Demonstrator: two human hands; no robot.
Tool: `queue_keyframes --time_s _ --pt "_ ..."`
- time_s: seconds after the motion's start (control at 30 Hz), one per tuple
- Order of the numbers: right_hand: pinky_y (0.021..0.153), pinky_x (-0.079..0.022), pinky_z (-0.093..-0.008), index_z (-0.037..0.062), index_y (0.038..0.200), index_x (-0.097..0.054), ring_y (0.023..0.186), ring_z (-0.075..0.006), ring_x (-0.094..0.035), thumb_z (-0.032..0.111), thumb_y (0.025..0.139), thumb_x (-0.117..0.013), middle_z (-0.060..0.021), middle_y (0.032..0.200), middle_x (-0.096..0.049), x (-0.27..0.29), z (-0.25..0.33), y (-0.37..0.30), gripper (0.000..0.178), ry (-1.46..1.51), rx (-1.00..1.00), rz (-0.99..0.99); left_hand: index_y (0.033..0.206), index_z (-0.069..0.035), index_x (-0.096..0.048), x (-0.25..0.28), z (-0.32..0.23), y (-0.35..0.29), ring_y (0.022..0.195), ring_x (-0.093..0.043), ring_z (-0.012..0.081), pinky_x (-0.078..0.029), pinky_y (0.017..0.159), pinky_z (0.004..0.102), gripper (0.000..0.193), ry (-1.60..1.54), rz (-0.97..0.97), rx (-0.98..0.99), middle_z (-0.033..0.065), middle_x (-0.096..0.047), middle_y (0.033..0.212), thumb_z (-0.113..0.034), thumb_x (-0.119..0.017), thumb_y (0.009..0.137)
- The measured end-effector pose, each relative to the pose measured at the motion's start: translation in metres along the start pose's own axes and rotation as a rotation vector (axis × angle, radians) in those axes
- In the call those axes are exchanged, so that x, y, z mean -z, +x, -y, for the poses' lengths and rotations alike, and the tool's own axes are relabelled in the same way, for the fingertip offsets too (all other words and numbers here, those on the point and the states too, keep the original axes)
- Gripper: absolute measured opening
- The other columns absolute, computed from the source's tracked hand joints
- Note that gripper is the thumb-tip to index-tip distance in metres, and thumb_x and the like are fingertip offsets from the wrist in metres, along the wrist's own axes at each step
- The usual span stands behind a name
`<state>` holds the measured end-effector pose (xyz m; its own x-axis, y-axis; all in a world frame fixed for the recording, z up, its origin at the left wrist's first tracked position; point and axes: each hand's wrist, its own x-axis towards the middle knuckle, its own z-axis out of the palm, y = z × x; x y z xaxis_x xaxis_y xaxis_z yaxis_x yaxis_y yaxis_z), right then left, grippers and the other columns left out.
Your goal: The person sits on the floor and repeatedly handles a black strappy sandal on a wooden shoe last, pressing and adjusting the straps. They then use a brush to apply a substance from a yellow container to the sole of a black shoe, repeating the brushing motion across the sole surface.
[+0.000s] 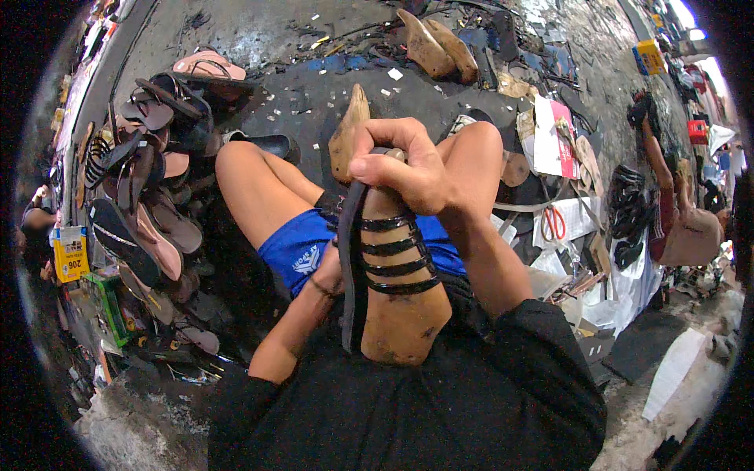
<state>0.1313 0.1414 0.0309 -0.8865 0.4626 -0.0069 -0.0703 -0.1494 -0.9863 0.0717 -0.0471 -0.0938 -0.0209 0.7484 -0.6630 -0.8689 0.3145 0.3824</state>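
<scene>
In front of my chest, a strappy black sandal (353, 267) is fitted on a tan wooden shoe last (404, 326), held on edge with its dark sole facing left. Several glossy black straps cross the last. The fingers and thumb of my right hand (408, 161) are wrapped round the upper end of the sandal and last. Lower down, my left hand (330, 268) is against the sole side; its fingers are hidden behind the sole. Just beyond my right hand, another wooden last (349, 133) stands between my knees.
Piled sandals (149, 188) lie at left, near a yellow box (71, 253) and a green-edged box (106, 310). Two more lasts (438, 49) rest on the far floor. Red-handled scissors (553, 224) lie at right among scraps. Another person (687, 228) sits at far right.
</scene>
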Motion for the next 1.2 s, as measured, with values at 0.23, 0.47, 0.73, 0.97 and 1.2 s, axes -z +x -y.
queue_keyframes --time_s 0.23,0.47,0.73,0.97,1.2 --pt "0.082 -0.044 -0.0297 -0.0020 0.108 -0.065 0.086 -0.0164 -0.056 0.027 0.095 -0.061 -0.0071 0.090 -0.064 0.030 -0.013 -0.021 0.032 -0.260 0.325 -0.222 0.142 -0.001 -0.044 0.016 0.030 0.065 0.101 -0.066 0.0230 -0.057 0.090 0.0383 0.067 -1.000 1.078 0.245 0.0163 -0.062 0.124 -0.055 -0.039 0.103" --pt "0.100 -0.046 -0.0319 -0.0048 0.141 -0.049 0.120 -0.0191 -0.056 0.032 0.104 -0.055 -0.0141 0.129 -0.062 0.055 -0.057 -0.106 0.053 -0.028 -0.223 -0.351 0.149 -0.002 -0.038 -0.033 -0.026 0.031 0.133 -0.050 0.0238 -0.039 0.113 0.0401 0.071 -0.275 0.592 -0.110 0.0132 -0.049 0.146 -0.057 -0.022 0.106" --pt "0.097 -0.049 -0.0318 -0.0086 0.133 -0.052 0.110 -0.0171 -0.061 0.017 0.095 -0.069 -0.0126 0.120 -0.065 0.056 -0.019 -0.103 0.049 -0.213 -0.284 -0.283 0.134 0.005 -0.052 -0.067 -0.059 0.002 0.111 -0.059 0.0148 -0.047 0.098 0.0320 0.050 0.596 0.247 -0.309 0.0086 -0.064 0.125 -0.035 -0.053 0.104" --pt "0.092 -0.053 -0.0331 -0.0076 0.119 -0.054 0.104 -0.0167 -0.061 0.020 0.087 -0.078 -0.0130 0.110 -0.064 0.045 -0.016 -0.097 0.049 -0.328 -0.338 -0.347 0.125 0.006 -0.056 -0.082 -0.065 -0.013 0.101 -0.062 0.0144 -0.050 0.089 0.0304 0.043 0.884 0.171 -0.415 0.0103 -0.068 0.112 -0.029 -0.062 0.100" --pt "0.097 -0.050 -0.0330 -0.0066 0.127 -0.051 0.110 -0.0159 -0.059 0.015 0.086 -0.078 -0.0114 0.118 -0.061 0.056 -0.009 -0.097 0.054 -0.140 -0.460 -0.262 0.123 0.006 -0.057 -0.077 -0.061 -0.009 0.098 -0.063 0.0157 -0.051 0.087 0.0315 0.044 0.883 0.170 -0.486 0.0125 -0.069 0.108 -0.031 -0.063 0.099"
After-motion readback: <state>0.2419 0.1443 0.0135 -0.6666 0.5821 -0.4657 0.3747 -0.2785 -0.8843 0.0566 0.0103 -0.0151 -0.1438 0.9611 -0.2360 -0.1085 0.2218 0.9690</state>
